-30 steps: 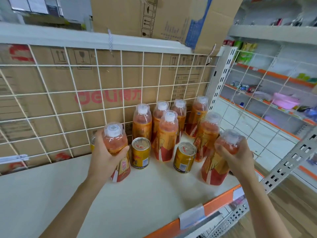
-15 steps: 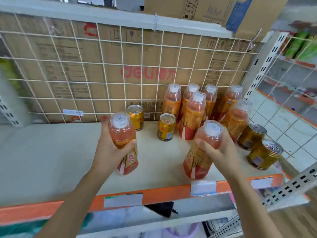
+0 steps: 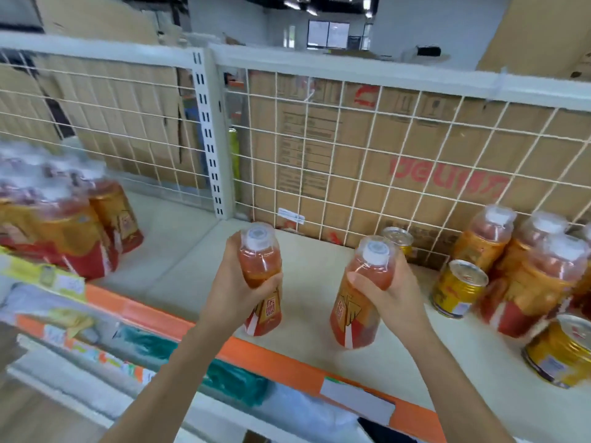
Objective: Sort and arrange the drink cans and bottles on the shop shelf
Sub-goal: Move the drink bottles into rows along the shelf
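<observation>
Left bottle (image 3: 260, 276) and right bottle (image 3: 364, 298) are upright over the near part of the shelf (image 3: 179, 251), the left hand (image 3: 236, 289) and right hand (image 3: 390, 292) each wrapped firmly round a shoulder. Best to keep them level and set them down squarely, probably towards the wrapped pack (image 3: 64, 225) at far left. Since half a second ago, both have travelled left, away from the cans (image 3: 457, 289).
</observation>
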